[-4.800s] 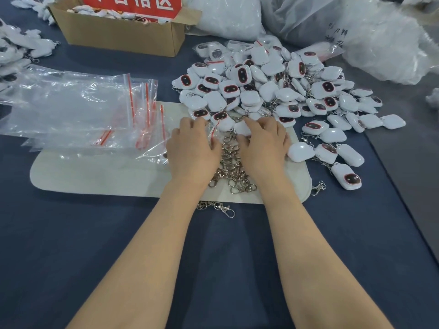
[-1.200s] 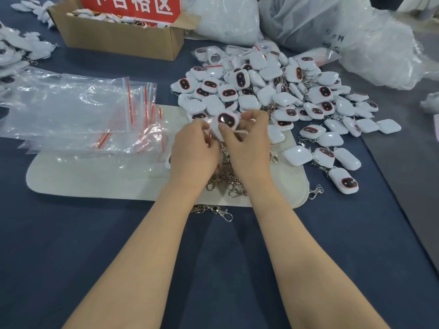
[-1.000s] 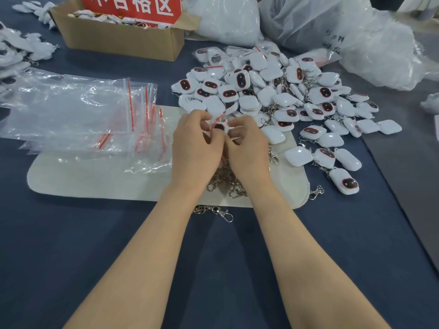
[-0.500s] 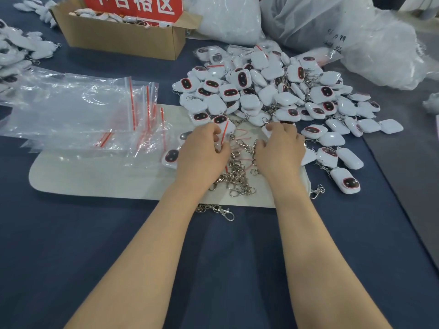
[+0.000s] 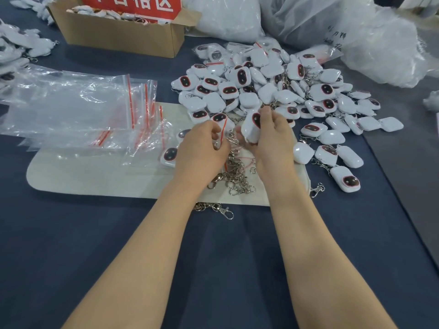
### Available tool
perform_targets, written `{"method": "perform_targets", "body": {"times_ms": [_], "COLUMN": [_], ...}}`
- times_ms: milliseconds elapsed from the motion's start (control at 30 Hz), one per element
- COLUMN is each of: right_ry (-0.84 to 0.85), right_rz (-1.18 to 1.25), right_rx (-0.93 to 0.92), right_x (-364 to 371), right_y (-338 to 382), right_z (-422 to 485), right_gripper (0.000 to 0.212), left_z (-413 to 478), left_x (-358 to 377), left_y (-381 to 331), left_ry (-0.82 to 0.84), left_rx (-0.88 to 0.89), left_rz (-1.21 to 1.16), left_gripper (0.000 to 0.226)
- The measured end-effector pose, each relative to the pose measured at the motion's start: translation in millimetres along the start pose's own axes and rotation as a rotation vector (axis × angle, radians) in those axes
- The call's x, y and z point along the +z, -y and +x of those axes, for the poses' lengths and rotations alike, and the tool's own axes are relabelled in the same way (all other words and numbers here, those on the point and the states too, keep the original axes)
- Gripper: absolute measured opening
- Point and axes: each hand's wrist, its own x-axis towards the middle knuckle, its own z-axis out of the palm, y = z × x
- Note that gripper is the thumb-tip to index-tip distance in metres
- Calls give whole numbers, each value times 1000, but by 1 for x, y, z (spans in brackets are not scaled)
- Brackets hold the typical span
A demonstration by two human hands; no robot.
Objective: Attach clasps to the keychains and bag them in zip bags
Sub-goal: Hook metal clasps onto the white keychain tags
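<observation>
right hand (image 5: 273,141) grips one keychain (image 5: 252,127) upright, long axis roughly 12-to-6; clasp pile (image 5: 237,174) lies at its 6 o'clock between the hands, nearer the left hand (image 5: 202,150), whose curled fingers' hold cannot be told.

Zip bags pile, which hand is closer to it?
Left. The left hand is just right of the zip bags; the right hand, holding a keychain, is farther right.
</observation>
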Motion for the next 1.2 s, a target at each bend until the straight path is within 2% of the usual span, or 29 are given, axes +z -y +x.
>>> {"method": "perform_targets", "body": {"times_ms": [100, 200, 233, 300, 467, 633, 767, 867, 1033, 1200], "right_ry": [79, 246, 267, 256, 208, 164, 193, 250, 287, 304], "right_rz": [75, 135, 117, 60, 77, 43, 165, 278, 192, 164], "right_rx": [59, 117, 125, 91, -7, 1, 51, 59, 13, -21], "right_x": [-1, -4, -4, -3, 1, 0, -4, -4, -5, -5], "right_y": [-1, -3, -4, -5, -11, -16, -14, -13, -14, -14], "right_z": [0, -2, -1, -1, -1, 5, 8, 7, 5, 4], "right_gripper": [21, 9, 15, 26, 17, 30, 18, 19, 8, 11], "left_z": [-1, -1, -1, -1, -1, -1, -1, 0, 0, 0], "left_x": [0, -1, -1, -2, -1, 0, 2, 2, 2, 3], "left_y": [-2, -1, -1, -1, -1, -1, 0, 0, 1, 1], "left_ry": [-3, 3, 3, 5, 6, 10, 3, -3, -2, 0], "left_rx": [12, 10, 8, 5, 12, 11, 3, -5, -7, -3], "left_rz": [-3, 5, 9, 13, 25, 33, 53, 64, 72, 74], "left_gripper": [25, 25, 25, 25, 24, 26, 24, 24, 23, 24]}}
